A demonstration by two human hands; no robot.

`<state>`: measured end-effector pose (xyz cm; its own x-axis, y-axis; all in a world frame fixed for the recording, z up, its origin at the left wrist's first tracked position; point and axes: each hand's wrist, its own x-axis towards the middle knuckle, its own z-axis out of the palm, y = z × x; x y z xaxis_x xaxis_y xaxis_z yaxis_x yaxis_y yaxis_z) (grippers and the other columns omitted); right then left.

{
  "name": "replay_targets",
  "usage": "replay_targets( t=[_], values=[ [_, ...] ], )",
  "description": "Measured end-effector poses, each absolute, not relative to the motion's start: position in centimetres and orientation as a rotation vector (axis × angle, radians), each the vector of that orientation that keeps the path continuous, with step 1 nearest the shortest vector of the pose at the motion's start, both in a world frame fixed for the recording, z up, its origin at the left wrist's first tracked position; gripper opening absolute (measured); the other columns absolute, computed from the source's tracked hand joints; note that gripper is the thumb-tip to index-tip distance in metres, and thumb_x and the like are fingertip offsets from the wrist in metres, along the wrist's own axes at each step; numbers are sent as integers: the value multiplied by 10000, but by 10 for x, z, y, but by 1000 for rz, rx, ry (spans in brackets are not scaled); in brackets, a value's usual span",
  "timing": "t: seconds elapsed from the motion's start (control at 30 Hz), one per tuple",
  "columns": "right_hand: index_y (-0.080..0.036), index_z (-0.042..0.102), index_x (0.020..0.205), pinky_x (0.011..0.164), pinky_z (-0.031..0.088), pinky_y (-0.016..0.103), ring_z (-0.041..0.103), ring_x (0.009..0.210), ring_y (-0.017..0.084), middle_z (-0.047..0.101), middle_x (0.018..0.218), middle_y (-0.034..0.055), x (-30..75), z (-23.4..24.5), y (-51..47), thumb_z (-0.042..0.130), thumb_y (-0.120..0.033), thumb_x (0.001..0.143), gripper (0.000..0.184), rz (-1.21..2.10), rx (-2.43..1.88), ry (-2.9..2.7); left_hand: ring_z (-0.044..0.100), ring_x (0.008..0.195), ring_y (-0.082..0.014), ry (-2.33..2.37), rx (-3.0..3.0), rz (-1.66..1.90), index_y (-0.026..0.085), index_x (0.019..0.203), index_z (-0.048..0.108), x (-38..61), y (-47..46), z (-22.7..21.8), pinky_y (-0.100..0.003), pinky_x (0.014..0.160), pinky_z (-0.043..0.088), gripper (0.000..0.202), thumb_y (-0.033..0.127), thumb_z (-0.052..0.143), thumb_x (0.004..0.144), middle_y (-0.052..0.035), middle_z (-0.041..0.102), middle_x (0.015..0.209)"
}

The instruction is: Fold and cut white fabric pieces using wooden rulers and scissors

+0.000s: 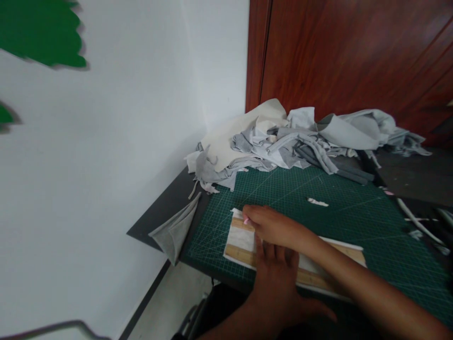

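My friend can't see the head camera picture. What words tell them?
A person's left hand rests on a white piece with tan strips; the right hand holds something small and pink near one end. Beneath is a green gridded mat, with grey and white scraps heaped behind.

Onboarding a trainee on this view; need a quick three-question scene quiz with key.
1. Which hand holds the small pink object?
2. True or false: the left hand has its fingers on the white piece with tan strips.
3. Where is the folded grey cloth?
A) In the middle of the green mat
B) At the left end of the dark table
C) Under the left hand

Key: 1. The right hand; 2. True; 3. B
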<state>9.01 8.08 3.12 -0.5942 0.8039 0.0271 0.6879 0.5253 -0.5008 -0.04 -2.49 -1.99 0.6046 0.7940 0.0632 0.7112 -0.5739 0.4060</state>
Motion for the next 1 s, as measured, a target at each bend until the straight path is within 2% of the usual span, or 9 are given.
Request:
replay_targets(
  t=[0.3, 0.47, 0.63, 0.8, 1.0],
  values=[
    [-186, 589, 952, 733, 333, 283, 538, 779, 172, 631, 826, 24, 97, 30, 86, 433, -107, 961, 175, 701, -1242, -2499, 127, 1539, -440, 1203, 2441, 281, 155, 1582, 334, -1, -21, -16, -654, 1239, 5, 1329, 1049, 315, 598, -199, 271, 1642],
    [-189, 583, 963, 723, 343, 285, 530, 755, 173, 585, 770, 2, 101, 29, 92, 439, -133, 961, 154, 782, -1244, -2524, 133, 1531, -462, 1217, 2469, 256, 152, 1581, 337, 0, -20, -18, -671, 1233, 38, 1346, 1050, 361, 578, -212, 260, 1640],
    [-195, 575, 958, 688, 368, 266, 532, 759, 163, 546, 783, -8, 110, 30, 101, 426, -165, 989, 154, 923, -1119, -2525, 85, 1531, -479, 1229, 2475, 252, 168, 1605, 272, 1, -19, -22, -699, 1214, 25, 1278, 1000, 428, 648, -226, 171, 1659],
    [-184, 579, 973, 695, 402, 258, 538, 785, 156, 572, 841, -2, 116, 35, 106, 467, -205, 990, 115, 1036, -1004, -2496, 65, 1540, -459, 1260, 2518, 250, 176, 1607, 266, 1, -19, -23, -695, 1215, 37, 1243, 965, 470, 669, -207, 205, 1660],
    [-165, 604, 985, 721, 422, 260, 563, 810, 151, 629, 885, 9, 124, 41, 116, 501, -158, 954, 107, 1039, -925, -2458, 53, 1539, -469, 1286, 2540, 251, 180, 1593, 314, 4, -17, -23, -704, 1210, 60, 1211, 933, 519, 667, -183, 208, 1667]
  ],
)
